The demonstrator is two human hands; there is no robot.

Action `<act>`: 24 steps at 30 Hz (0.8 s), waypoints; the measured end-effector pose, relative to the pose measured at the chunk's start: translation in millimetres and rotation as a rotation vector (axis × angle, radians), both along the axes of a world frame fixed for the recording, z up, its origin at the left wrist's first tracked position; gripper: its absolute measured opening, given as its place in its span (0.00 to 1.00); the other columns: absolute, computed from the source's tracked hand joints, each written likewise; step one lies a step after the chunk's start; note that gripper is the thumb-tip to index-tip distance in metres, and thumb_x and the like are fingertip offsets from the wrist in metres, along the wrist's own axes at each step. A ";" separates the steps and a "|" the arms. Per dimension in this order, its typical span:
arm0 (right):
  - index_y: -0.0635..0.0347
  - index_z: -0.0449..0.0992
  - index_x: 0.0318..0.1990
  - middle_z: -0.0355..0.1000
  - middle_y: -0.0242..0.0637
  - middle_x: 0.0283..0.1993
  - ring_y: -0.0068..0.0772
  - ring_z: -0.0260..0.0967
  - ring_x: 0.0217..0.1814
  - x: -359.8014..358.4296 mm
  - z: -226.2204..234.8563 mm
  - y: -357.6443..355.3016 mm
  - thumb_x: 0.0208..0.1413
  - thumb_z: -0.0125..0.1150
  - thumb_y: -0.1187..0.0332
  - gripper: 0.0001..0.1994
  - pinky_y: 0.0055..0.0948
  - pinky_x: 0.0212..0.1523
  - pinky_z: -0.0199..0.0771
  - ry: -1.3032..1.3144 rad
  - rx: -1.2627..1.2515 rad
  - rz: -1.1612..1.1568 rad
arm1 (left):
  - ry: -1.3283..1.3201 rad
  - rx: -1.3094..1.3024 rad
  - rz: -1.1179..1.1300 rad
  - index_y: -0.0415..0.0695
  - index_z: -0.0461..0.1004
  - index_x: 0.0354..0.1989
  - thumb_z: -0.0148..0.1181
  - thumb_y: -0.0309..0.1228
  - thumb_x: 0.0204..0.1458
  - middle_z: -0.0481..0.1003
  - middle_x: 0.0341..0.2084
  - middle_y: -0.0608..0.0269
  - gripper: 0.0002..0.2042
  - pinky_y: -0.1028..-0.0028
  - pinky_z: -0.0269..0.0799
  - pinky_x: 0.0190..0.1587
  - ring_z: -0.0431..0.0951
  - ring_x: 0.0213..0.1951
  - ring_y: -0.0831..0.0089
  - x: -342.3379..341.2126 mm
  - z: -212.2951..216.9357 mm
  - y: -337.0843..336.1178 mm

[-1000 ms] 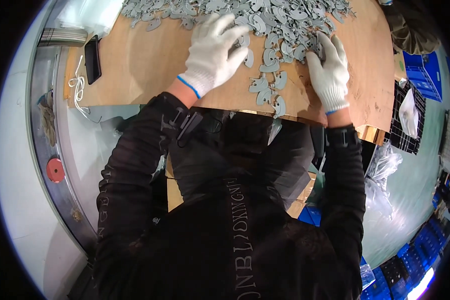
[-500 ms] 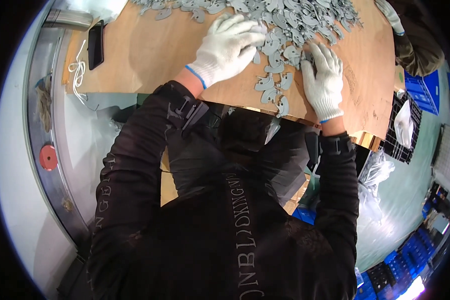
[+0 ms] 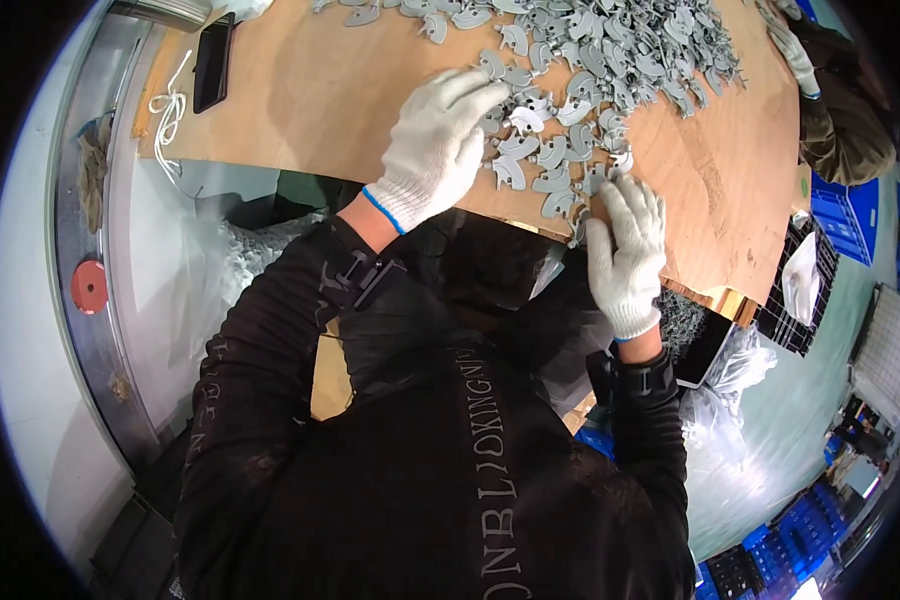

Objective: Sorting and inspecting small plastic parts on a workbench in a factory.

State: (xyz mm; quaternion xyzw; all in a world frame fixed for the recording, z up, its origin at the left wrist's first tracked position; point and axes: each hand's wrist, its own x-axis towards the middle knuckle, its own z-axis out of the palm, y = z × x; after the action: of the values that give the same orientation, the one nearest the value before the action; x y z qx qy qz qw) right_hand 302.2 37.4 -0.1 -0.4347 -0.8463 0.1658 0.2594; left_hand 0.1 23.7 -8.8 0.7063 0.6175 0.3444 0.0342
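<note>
Many small flat grey curved metal parts (image 3: pixel 610 60) lie spread over a wooden board (image 3: pixel 310 90). My left hand (image 3: pixel 438 145), in a white knit glove with a blue cuff, lies flat on the board with its fingers resting on the nearest parts (image 3: pixel 515 150). My right hand (image 3: pixel 627 250), gloved the same way, is at the board's near edge, fingers bent over a few grey parts (image 3: pixel 580 205) there. Whether it grips one I cannot tell. Black sleeves cover both forearms.
A black phone (image 3: pixel 212 62) and a white cord (image 3: pixel 170 110) lie at the board's left end. Another person's gloved hand and dark sleeve (image 3: pixel 830 110) reach in at the top right. Blue crates (image 3: pixel 835 210), a checked cloth (image 3: pixel 795 300) and clear plastic bags (image 3: pixel 730 390) are below right. A red disc (image 3: pixel 89 287) sits on the grey rail at left.
Both hands have drawn toward the near edge of the board, dragging grey parts with them. The right hand has moved from the pile down to the edge.
</note>
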 end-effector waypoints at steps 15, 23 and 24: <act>0.57 0.81 0.66 0.71 0.49 0.75 0.65 0.59 0.83 -26.2 13.0 -42.4 0.61 0.69 0.71 0.24 0.65 0.86 0.45 -0.053 -0.126 0.086 | -0.297 0.049 -0.007 0.53 0.83 0.57 0.67 0.33 0.62 0.73 0.70 0.51 0.15 0.45 0.61 0.77 0.66 0.74 0.42 -20.9 -26.0 2.9; 0.60 0.84 0.56 0.75 0.51 0.69 0.64 0.68 0.75 -24.8 8.3 -43.8 0.55 0.74 0.74 0.19 0.63 0.82 0.55 0.179 -0.091 0.168 | 0.161 0.066 -0.075 0.53 0.82 0.55 0.68 0.31 0.60 0.79 0.62 0.55 0.14 0.49 0.65 0.73 0.73 0.68 0.48 -13.0 5.4 26.6; 0.60 0.84 0.55 0.75 0.51 0.68 0.63 0.69 0.74 -24.1 7.5 -39.9 0.54 0.74 0.74 0.19 0.63 0.82 0.57 0.259 -0.081 0.155 | 0.101 0.089 -0.055 0.53 0.82 0.57 0.68 0.32 0.61 0.79 0.63 0.54 0.16 0.49 0.65 0.74 0.73 0.68 0.47 -18.5 -1.2 27.6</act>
State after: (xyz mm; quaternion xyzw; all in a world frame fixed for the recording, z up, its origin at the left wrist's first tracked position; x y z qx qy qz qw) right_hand 278.0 -2.5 7.4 -0.3534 -0.8293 0.2741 0.3350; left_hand -18.5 51.4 -10.0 0.7404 0.5830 0.3342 -0.0189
